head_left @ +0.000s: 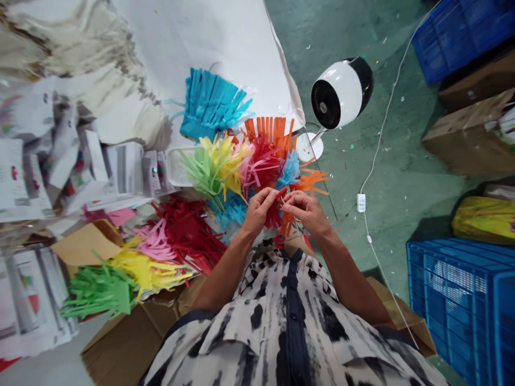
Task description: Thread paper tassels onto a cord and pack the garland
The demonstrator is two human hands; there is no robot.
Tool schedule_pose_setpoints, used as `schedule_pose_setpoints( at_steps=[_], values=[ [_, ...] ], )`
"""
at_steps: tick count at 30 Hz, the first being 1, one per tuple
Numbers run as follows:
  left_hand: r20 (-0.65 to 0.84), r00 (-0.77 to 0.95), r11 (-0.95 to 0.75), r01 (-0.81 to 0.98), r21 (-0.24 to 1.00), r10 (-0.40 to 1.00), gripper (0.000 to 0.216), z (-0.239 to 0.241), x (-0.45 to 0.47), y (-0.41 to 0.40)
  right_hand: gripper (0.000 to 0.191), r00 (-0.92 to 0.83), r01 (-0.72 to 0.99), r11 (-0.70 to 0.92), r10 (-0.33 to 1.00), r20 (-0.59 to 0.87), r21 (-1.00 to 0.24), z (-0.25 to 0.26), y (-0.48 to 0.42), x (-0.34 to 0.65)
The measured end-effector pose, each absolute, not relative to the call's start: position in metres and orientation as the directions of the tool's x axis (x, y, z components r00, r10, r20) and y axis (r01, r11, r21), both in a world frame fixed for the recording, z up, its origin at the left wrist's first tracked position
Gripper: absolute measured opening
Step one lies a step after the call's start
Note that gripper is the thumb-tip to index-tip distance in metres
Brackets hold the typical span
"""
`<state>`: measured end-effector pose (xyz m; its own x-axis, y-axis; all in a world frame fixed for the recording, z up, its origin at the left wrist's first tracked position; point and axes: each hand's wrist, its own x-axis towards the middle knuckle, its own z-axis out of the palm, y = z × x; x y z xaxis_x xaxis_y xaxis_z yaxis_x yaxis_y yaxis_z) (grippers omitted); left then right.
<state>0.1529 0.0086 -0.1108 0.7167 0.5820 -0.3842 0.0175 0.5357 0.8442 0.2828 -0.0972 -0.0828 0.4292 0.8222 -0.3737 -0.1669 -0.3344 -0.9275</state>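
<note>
And here's the left hand (260,209) pinching a red paper tip (282,193) front and centre, the right hand (304,210) right beside it, its grip too small to tell! That red piece looks unfinished. Beyond, yellow fringe (223,161) and blue fringe (213,104) are already cut; more red fringe (187,230) lies left. The white tray's (174,170) contents? Can't tell. Far right, a blue crate (446,316) shows something white (456,279) through its side.
</note>
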Motion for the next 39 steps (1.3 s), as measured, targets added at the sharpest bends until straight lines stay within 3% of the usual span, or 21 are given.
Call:
schedule_pose_setpoints(
  at_steps=[6, 15, 19, 24, 33, 39],
  values=[
    [-0.248, 0.724, 0.314, 0.046, 0.948, 0.644, 0.038, -0.109, 0.151, 0.006, 0.02, 0.452, -0.242, -0.355, 0.782, -0.429, -0.903, -0.083, -0.098, 0.282],
    [-0.175, 0.731, 0.212, 0.043, 0.976, 0.659, 0.036, -0.105, 0.15, 0.005, 0.029, 0.465, -0.302, -0.404, 0.728, -0.504, -0.863, -0.076, -0.101, 0.28],
    [-0.3, 0.744, 0.357, 0.089, 0.93, 0.597, 0.033, -0.109, 0.148, 0.002, 0.032, 0.574, -0.242, -0.378, 0.687, -0.445, -0.894, -0.078, -0.104, 0.274],
    [-0.384, 0.755, 0.464, 0.12, 0.878, 0.531, 0.037, -0.112, 0.143, -0.004, 0.029, 0.705, -0.022, -0.425, 0.635, -0.316, -0.905, -0.081, -0.106, 0.264],
    [-0.403, 0.781, 0.709, -0.07, 0.702, 0.477, 0.035, -0.097, 0.131, -0.005, 0.03, 0.691, 0.114, -0.391, 0.692, -0.21, -0.913, -0.07, -0.1, 0.256],
    [-0.394, 0.775, 0.718, -0.108, 0.688, 0.495, 0.044, -0.093, 0.121, 0.004, 0.025, 0.634, 0.148, -0.313, 0.758, -0.153, -0.938, -0.058, -0.107, 0.244]
  ],
)
